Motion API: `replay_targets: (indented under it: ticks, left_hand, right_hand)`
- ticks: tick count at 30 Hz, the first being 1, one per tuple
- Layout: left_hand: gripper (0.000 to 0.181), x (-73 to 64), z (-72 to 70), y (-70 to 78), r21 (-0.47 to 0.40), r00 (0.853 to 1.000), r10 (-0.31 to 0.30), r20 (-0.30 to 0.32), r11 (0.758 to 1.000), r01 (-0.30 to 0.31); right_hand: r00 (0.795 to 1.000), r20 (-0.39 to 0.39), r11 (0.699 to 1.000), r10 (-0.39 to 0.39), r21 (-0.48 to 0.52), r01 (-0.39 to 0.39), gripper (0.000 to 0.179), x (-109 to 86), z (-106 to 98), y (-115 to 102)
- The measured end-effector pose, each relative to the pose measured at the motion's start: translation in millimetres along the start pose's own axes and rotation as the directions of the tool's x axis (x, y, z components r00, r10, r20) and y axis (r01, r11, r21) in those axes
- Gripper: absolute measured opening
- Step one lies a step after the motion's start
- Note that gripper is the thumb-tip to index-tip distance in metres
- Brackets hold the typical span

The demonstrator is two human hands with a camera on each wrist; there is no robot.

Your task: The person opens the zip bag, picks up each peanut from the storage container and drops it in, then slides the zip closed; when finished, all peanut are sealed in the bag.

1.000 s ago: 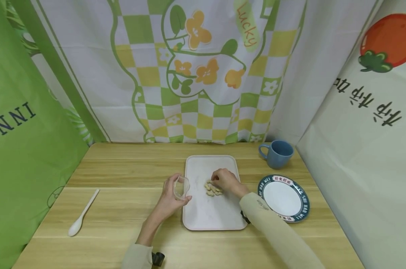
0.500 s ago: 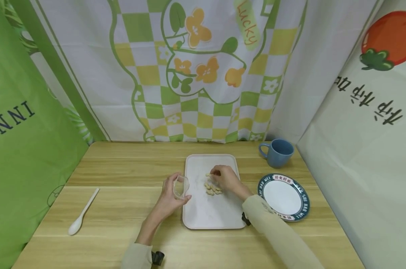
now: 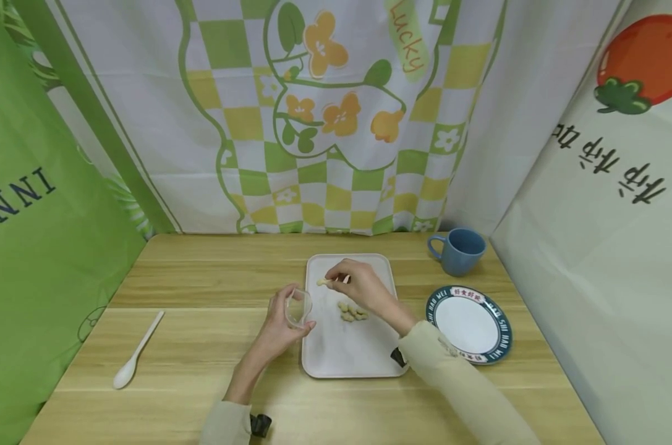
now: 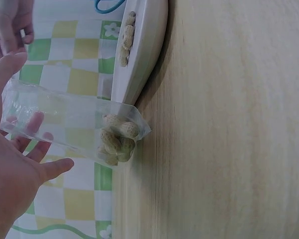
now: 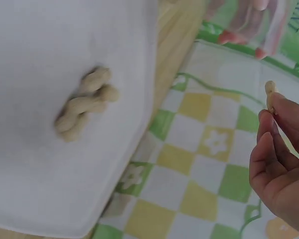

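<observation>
Clear plastic is gripped by the left hand: the mouth of a bag is held spread between thumb and curled fingers. Several peanuts are gathered at the bottom of the bag, beneath that grip. One peanut is pinched by the right hand, thumb and fingertips being clamped on its shell, near the bag's mouth but apart from it. Below the pinch, on the tray over which the right hand is held, a small pile of peanuts is seen. To the right of the pinch, a plate and a cup are set on the table. A spoon is laid well to the left of the left hand.
</observation>
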State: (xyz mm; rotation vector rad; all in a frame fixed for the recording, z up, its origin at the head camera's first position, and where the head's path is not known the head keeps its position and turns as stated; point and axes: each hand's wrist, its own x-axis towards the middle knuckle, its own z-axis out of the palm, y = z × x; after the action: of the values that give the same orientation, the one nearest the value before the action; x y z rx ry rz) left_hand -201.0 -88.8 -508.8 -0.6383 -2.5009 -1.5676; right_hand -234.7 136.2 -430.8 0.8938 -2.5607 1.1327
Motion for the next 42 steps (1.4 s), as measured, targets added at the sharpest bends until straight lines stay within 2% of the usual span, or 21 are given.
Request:
replay_targets:
  ticks: [6, 11, 17, 21, 26, 29, 31, 33, 37, 40, 42]
  left_hand:
    - [0.085, -1.7, -1.8, -0.4, -0.013, 1.0, -0.002, 0.013, 1.0, 0.002]
    - [0.085, -2.1, -2.0, 0.3, -0.019, 0.999, -0.027, 0.022, 0.999, 0.027]
    - [0.084, -2.2, -1.2, 0.6, -0.007, 0.999, -0.037, 0.01, 0.999, 0.037]
    - [0.085, -3.0, -1.3, 0.6, 0.0, 0.997, -0.07, 0.018, 0.998, 0.07]
    - [0.085, -2.6, -2.9, 1.3, 0.003, 0.993, -0.111, 0.028, 0.994, 0.111]
    - [0.084, -2.2, -3.6, 1.5, -0.002, 0.993, -0.113, 0.033, 0.994, 0.113]
    - [0.084, -1.7, -3.4, 1.1, -0.002, 0.995, -0.098, 0.033, 0.995, 0.099]
    - [0.084, -0.9, -3.1, 0.6, 0.002, 0.997, -0.074, 0.024, 0.997, 0.073]
    - [0.084, 0.0, -2.3, -0.3, 0.007, 1.0, -0.026, 0.003, 1.0, 0.026]
    - [0.084, -0.7, -1.9, -0.6, 0.001, 1.0, -0.012, -0.003, 1.0, 0.012]
    - [0.085, -1.6, -1.5, -0.9, -0.005, 1.0, -0.008, -0.004, 1.0, 0.008]
  right_hand:
    - [0.991, 0.069, 0.992, -0.115, -0.053, 0.118, 0.012, 4.0, 1.8, -29.1]
    - [0.975, 0.124, 0.973, -0.182, -0.118, 0.197, 0.012, 4.7, 5.4, -40.0]
    - [0.962, 0.179, 0.957, -0.204, -0.17, 0.235, 0.012, 3.0, 11.3, -44.2]
    - [0.955, 0.19, 0.947, -0.226, -0.186, 0.261, 0.013, 1.3, 15.3, -45.7]
    - [0.953, 0.21, 0.944, -0.218, -0.203, 0.26, 0.017, 2.3, 18.0, -47.2]
    - [0.951, 0.225, 0.945, -0.213, -0.2, 0.259, 0.021, 3.1, 17.2, -46.6]
    - [0.96, 0.196, 0.951, -0.201, -0.197, 0.239, 0.021, 3.1, 15.0, -43.4]
    - [0.977, 0.14, 0.962, -0.162, -0.199, 0.188, 0.019, 2.5, 11.3, -38.1]
    - [0.999, 0.04, 0.971, -0.019, -0.236, 0.028, 0.014, -1.3, 5.2, -17.7]
    - [0.991, 0.046, 0.959, 0.127, -0.261, -0.111, 0.012, -7.4, 4.8, 1.3]
    - [0.968, 0.09, 0.94, 0.235, -0.275, -0.202, 0.011, -12.6, 6.0, 12.6]
